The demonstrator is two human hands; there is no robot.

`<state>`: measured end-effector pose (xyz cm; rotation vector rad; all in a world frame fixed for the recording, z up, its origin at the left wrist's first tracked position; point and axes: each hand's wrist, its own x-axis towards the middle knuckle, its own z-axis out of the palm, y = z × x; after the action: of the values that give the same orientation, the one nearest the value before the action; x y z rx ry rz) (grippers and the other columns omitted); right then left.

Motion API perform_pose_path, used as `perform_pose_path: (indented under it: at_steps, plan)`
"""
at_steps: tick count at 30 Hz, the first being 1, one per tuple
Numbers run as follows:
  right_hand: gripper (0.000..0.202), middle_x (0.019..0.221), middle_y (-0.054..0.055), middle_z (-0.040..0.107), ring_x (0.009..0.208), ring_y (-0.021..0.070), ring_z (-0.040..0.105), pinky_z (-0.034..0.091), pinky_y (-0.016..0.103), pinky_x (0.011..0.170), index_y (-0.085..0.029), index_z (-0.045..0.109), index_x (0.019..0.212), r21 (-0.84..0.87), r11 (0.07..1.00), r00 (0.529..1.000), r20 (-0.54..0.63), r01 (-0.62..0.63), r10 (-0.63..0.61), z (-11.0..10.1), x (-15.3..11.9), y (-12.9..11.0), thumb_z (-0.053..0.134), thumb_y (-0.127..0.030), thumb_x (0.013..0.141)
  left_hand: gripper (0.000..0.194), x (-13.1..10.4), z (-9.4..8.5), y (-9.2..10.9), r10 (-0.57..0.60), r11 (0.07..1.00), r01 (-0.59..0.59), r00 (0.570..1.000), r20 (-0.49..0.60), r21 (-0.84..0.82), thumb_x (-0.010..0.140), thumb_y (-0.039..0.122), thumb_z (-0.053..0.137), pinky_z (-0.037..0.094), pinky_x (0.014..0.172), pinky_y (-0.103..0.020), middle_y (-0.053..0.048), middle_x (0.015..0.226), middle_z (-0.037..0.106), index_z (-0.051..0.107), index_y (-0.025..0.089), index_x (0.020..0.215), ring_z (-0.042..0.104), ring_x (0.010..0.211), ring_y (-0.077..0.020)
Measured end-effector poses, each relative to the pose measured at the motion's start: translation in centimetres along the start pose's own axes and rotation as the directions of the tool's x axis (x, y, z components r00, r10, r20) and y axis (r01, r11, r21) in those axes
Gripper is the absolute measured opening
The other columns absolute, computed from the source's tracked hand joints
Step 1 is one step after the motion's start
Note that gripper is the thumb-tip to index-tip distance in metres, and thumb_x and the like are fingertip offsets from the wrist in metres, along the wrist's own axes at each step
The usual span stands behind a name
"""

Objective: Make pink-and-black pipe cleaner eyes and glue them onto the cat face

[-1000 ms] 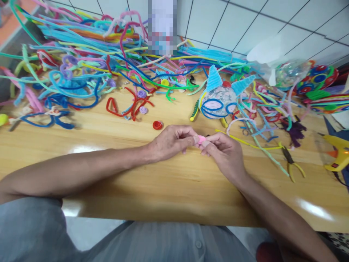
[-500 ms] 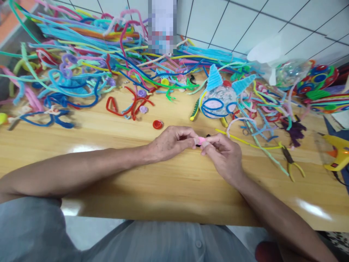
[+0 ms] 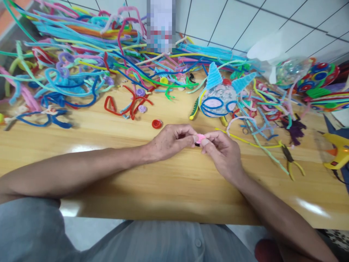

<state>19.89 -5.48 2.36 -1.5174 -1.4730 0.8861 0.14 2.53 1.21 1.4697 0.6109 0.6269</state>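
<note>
Light, even pressure is what I'd want here, thumbs steady so the small pink piece (image 3: 200,138) isn't squashed, as my left hand (image 3: 174,142) at its nine o'clock and right hand (image 3: 225,151) at its four pinch it, fingertips nearly closed, at seven o'clock from the blue-eared ball (image 3: 222,95).

Dark-lined white tiles (image 3: 204,18) lie beyond the wooden tabletop (image 3: 163,193) (glossy, catching bright light); pale floor (image 3: 89,234) shows below.
</note>
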Motion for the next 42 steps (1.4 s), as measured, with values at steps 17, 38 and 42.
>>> perform_pose_path:
  at_steps: [17, 38, 42]
  plan:
    - [0.008, 0.064, -0.005, 0.064, 0.055, 0.01, 0.056, 0.043, 0.024, 0.054, -0.021, 0.065, 0.084, 0.102, 0.993, 0.998, -0.034, -0.058, 0.062, 0.2, 0.1, -0.1, 0.065, -0.024, 0.091, 0.022, -0.4, 0.5, 0.3, 0.055, 0.991, -0.049, 0.997, -0.049, 0.121, 0.097, 0.029, 0.063, 0.052, 0.073, -0.025, -0.007, 0.088, 0.08, 0.078, 0.013, 0.092, 0.069, 0.076, -0.0143]
    - [0.015, 0.074, -0.003, 0.067, 0.061, 0.0114, 0.06, 0.046, 0.026, 0.057, -0.023, 0.064, 0.094, 0.096, 0.995, 0.998, -0.055, -0.009, 0.015, 0.5, -0.2, 0.5, 0.068, -0.037, 0.097, 0.025, 0.0, 0.5, 1.1, -0.081, 0.996, 0.078, 0.994, -0.074, -0.036, 0.093, 0.036, 0.069, 0.041, 0.054, -0.02, -0.004, 0.08, 0.078, 0.076, 0.012, 0.088, 0.051, 0.056, -0.0069]
    - [0.012, 0.069, -0.004, 0.064, 0.059, 0.0114, 0.057, 0.044, 0.026, 0.057, -0.023, 0.063, 0.09, 0.056, 0.998, 0.998, -0.056, -0.008, 0.012, 0.5, -0.3, 0.8, 0.065, -0.032, 0.098, 0.024, -0.1, 0.5, 1.1, -0.104, 0.994, 0.103, 0.994, -0.038, -0.044, 0.093, 0.035, 0.069, 0.04, 0.052, -0.019, -0.004, 0.078, 0.077, 0.075, 0.012, 0.087, 0.05, 0.054, -0.006]
